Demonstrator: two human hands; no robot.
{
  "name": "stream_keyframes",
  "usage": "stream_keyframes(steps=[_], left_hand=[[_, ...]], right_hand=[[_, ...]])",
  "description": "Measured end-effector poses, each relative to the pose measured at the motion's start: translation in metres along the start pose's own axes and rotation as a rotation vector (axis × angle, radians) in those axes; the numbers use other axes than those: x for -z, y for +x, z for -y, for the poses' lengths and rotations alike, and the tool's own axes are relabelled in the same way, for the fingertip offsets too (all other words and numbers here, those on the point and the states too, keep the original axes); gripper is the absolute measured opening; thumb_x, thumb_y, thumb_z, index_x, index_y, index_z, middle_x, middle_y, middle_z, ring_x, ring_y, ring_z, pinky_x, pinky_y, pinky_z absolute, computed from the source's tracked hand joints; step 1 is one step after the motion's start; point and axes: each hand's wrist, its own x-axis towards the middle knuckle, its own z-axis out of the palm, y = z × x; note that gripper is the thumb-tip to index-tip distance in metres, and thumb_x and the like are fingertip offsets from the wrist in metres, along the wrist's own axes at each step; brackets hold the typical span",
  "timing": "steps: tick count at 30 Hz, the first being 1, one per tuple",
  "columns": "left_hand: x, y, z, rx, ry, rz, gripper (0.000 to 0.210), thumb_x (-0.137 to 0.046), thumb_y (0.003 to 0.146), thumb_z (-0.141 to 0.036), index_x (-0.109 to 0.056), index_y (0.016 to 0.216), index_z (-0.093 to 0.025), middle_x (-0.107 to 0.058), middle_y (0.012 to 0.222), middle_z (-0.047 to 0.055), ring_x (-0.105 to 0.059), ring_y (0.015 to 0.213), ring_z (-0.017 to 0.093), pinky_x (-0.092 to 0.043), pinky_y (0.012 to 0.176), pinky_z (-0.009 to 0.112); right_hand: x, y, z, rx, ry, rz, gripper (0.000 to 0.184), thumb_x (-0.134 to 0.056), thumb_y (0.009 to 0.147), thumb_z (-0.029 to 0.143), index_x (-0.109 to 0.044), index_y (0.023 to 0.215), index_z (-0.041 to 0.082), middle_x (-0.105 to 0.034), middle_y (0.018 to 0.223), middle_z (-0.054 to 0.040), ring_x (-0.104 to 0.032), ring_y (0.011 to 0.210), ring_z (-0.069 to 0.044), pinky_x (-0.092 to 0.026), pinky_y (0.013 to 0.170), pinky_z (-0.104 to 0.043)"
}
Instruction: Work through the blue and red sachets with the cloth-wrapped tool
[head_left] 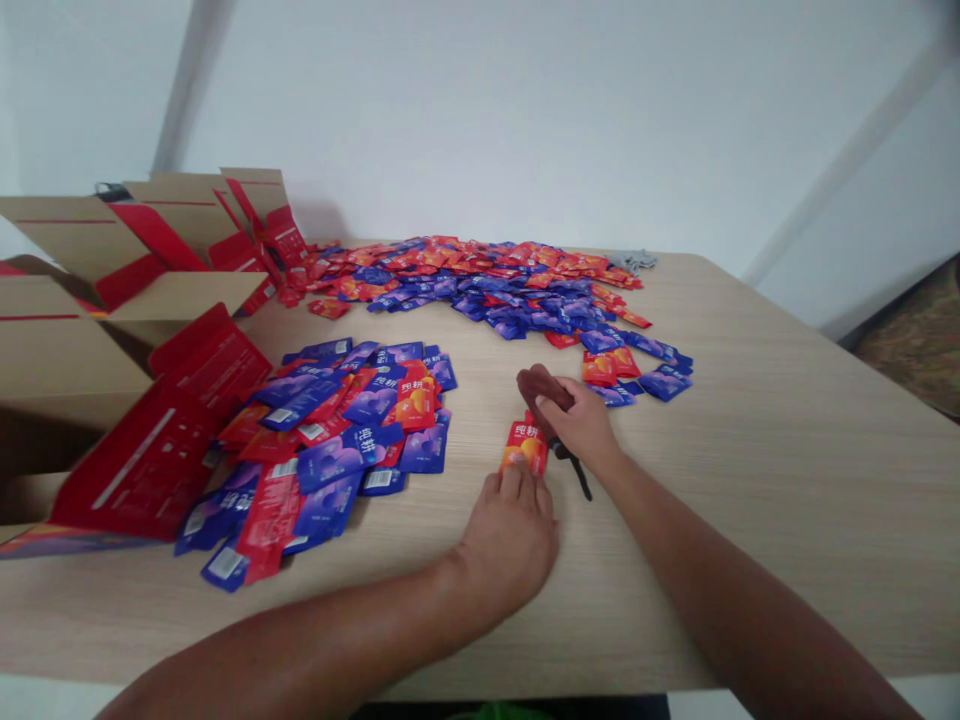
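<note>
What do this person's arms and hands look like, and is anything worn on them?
Each grip is a human hand: left hand and right hand, both gloveless. The left forearm and right forearm are bare; no sleeve, watch, bracelet or cable shows.

1. Cartons (165, 460) stand left on the table (787, 450).
2. The near packet pile (337, 440) lies right of them.
3. The far packet pile (487, 285) stretches behind, before the wall (525, 120).
4. A single packet (525, 445) lies right of the near pile, under the left hand (514, 530).

Left hand (514, 530) palm down, right hand (589, 425) curled, forearms (322, 635) angled inward
</note>
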Motion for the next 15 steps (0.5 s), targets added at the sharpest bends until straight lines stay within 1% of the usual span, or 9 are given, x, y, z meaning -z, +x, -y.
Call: stream_keyframes(steps=[3,6,7,9,10,12,15], left_hand=[[-0.003,-0.002,-0.002,-0.007,0.005,0.013,0.054,-0.054,0.105,-0.045,-0.071,0.138,-0.006,-0.059,0.152,0.033,-0.057,0.136,0.044,-0.052,0.1,0.056],[0.0,-0.004,-0.001,-0.001,-0.014,0.009,0.055,-0.057,0.104,-0.049,-0.074,0.135,-0.007,-0.061,0.15,0.031,-0.058,0.135,0.043,-0.052,0.101,0.055],[0.002,-0.004,-0.001,0.003,-0.014,-0.006,0.056,-0.057,0.104,-0.051,-0.074,0.134,-0.007,-0.061,0.15,0.03,-0.057,0.136,0.042,-0.05,0.104,0.056],[0.003,-0.006,-0.002,0.011,0.01,-0.046,0.06,-0.059,0.103,-0.054,-0.074,0.135,-0.006,-0.062,0.15,0.028,-0.054,0.139,0.043,-0.045,0.113,0.06],[0.003,-0.007,-0.002,0.015,0.029,-0.065,0.062,-0.06,0.103,-0.056,-0.074,0.136,-0.005,-0.062,0.15,0.027,-0.053,0.14,0.044,-0.042,0.116,0.061],[0.003,-0.008,-0.004,0.014,0.062,-0.083,0.067,-0.06,0.102,-0.059,-0.073,0.137,-0.003,-0.062,0.149,0.028,-0.053,0.139,0.046,-0.038,0.119,0.063],[0.001,-0.008,-0.006,0.012,0.068,-0.066,0.067,-0.061,0.102,-0.058,-0.073,0.135,-0.001,-0.064,0.146,0.031,-0.058,0.134,0.045,-0.042,0.115,0.062]], right_hand=[[0.002,-0.004,0.007,0.046,0.044,0.076,0.036,-0.067,0.087,0.035,-0.077,0.119,0.021,-0.082,0.103,-0.0046,-0.074,0.088,-0.025,-0.057,0.08,-0.036],[0.008,-0.011,0.017,0.162,0.061,0.205,0.038,-0.069,0.085,0.028,-0.077,0.121,0.022,-0.082,0.109,-0.0047,-0.075,0.094,-0.026,-0.059,0.086,-0.037],[0.011,-0.013,0.02,0.209,0.052,0.262,0.037,-0.07,0.083,0.026,-0.077,0.12,0.023,-0.082,0.109,-0.0048,-0.075,0.094,-0.026,-0.059,0.085,-0.037],[0.015,-0.016,0.027,0.302,0.049,0.455,0.038,-0.07,0.082,0.021,-0.077,0.12,0.025,-0.081,0.108,-0.004,-0.074,0.092,-0.025,-0.058,0.083,-0.036],[0.016,-0.018,0.029,0.344,0.03,0.519,0.037,-0.07,0.082,0.02,-0.077,0.118,0.025,-0.081,0.104,-0.0032,-0.073,0.088,-0.023,-0.057,0.08,-0.035],[0.016,-0.019,0.032,0.424,-0.013,0.559,0.037,-0.071,0.08,0.018,-0.076,0.116,0.024,-0.079,0.102,-0.0034,-0.072,0.088,-0.023,-0.056,0.082,-0.036],[0.013,-0.018,0.034,0.505,-0.053,0.535,0.041,-0.072,0.077,0.015,-0.073,0.118,0.023,-0.078,0.107,-0.0059,-0.071,0.097,-0.025,-0.055,0.09,-0.04]])
